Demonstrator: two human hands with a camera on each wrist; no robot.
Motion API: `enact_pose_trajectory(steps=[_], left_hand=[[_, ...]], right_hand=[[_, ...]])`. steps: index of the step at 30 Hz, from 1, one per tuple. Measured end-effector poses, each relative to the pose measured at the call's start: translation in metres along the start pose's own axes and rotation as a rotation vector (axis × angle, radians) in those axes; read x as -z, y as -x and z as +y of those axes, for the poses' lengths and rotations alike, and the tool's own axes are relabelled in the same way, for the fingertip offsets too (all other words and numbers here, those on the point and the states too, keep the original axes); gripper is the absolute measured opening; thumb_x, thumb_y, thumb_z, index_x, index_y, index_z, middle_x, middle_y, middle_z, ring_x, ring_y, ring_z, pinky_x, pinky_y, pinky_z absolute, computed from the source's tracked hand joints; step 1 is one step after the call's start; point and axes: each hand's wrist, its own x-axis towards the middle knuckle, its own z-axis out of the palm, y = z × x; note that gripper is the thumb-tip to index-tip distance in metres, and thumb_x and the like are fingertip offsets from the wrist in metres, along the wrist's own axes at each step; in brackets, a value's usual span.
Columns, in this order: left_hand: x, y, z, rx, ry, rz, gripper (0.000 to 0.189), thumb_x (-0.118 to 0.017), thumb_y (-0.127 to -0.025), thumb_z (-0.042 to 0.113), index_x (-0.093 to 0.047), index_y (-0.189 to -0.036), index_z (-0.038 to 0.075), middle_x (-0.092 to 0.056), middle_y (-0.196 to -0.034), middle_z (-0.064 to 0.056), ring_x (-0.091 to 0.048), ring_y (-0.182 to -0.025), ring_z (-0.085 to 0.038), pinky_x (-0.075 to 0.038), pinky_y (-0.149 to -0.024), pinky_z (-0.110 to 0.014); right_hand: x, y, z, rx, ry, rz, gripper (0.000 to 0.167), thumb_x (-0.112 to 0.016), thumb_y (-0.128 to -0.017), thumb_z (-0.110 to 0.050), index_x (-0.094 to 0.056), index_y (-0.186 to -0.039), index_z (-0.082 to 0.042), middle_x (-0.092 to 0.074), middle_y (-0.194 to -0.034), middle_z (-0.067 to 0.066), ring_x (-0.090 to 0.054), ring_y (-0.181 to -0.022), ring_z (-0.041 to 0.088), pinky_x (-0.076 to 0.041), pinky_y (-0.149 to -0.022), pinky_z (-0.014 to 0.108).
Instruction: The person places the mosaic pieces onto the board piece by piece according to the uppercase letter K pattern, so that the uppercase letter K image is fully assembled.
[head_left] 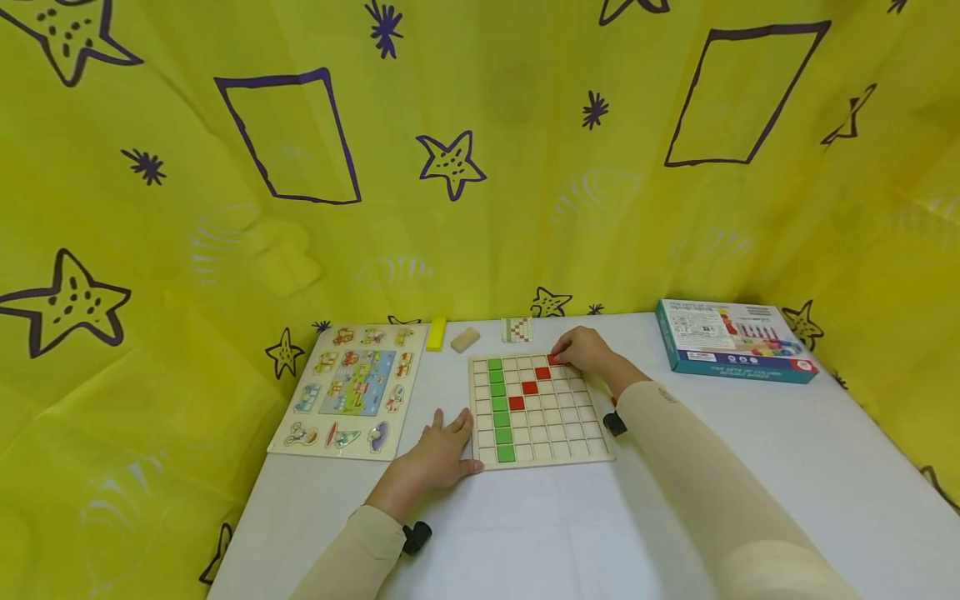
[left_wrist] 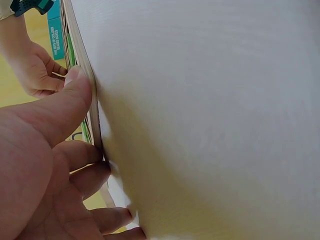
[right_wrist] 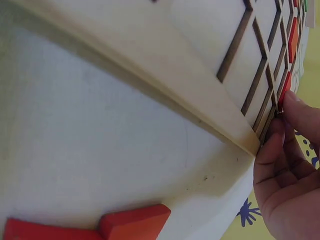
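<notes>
A wooden grid board (head_left: pixel 570 429) lies on the white table, with a column of green square tiles (head_left: pixel 502 435) near its left side. Red tiles (head_left: pixel 530 388) step diagonally up to the right. At the top row my right hand (head_left: pixel 588 350) pinches a red tile (head_left: pixel 553 360) between thumb and fingers. The right wrist view has the thumb on this red tile (right_wrist: pixel 285 90) beside the board's corner. My left hand (head_left: pixel 442 454) rests at the board's lower left corner, fingers spread along the side, thumb on the near edge. Loose red pieces (right_wrist: pixel 135 222) lie beside the board.
Left of the board is a picture puzzle (head_left: pixel 300 440) with knobbed pieces. Behind stand a yellow strip (head_left: pixel 436 334), a small wooden block (head_left: pixel 465 339) and a pattern card (head_left: pixel 517 330). A teal-sided box (head_left: pixel 738 342) lies at the back right, before a yellow curtain (head_left: pixel 510 225).
</notes>
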Motion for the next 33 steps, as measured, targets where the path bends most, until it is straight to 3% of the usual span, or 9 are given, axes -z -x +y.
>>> enact_pose_trajectory(steps=[9,18,26,33], left_hand=[[0.000,0.001,0.002,-0.020,0.014,0.003,0.084,-0.068,-0.094,0.042,-0.031,-0.156,-0.002,-0.028,-0.163,-0.016,-0.014,-0.144,-0.057,-0.025,-0.114,-0.064],[0.003,0.003,0.002,0.006,0.012,0.002,0.084,-0.068,-0.095,0.043,-0.031,-0.156,0.000,-0.026,-0.164,-0.012,-0.013,-0.146,-0.055,-0.024,-0.115,-0.062],[0.002,0.003,0.002,0.008,0.017,-0.001,0.083,-0.067,-0.095,0.042,-0.030,-0.157,-0.001,-0.025,-0.164,-0.014,-0.011,-0.146,-0.055,-0.022,-0.116,-0.062],[0.001,0.003,0.003,0.019,0.040,-0.012,0.083,-0.067,-0.095,0.041,-0.030,-0.157,-0.001,-0.024,-0.165,-0.013,-0.009,-0.147,-0.053,-0.021,-0.116,-0.063]], right_hand=[[0.003,0.010,0.002,-0.008,0.004,-0.007,0.020,-0.067,-0.097,-0.011,-0.075,-0.113,-0.001,-0.072,-0.112,0.014,-0.060,-0.112,0.033,-0.049,-0.097,0.046],[0.042,0.035,0.017,0.018,0.007,-0.022,0.019,-0.066,-0.096,-0.008,-0.074,-0.112,0.001,-0.070,-0.108,0.014,-0.061,-0.098,0.031,-0.053,-0.081,0.041],[0.066,0.068,0.048,-0.043,0.014,-0.115,0.019,-0.069,-0.094,-0.010,-0.073,-0.109,0.001,-0.066,-0.099,0.011,-0.056,-0.088,0.026,-0.049,-0.075,0.034],[0.065,0.088,0.068,-0.149,-0.003,-0.196,0.020,-0.072,-0.092,-0.012,-0.074,-0.109,-0.003,-0.067,-0.095,0.007,-0.057,-0.087,0.023,-0.051,-0.076,0.032]])
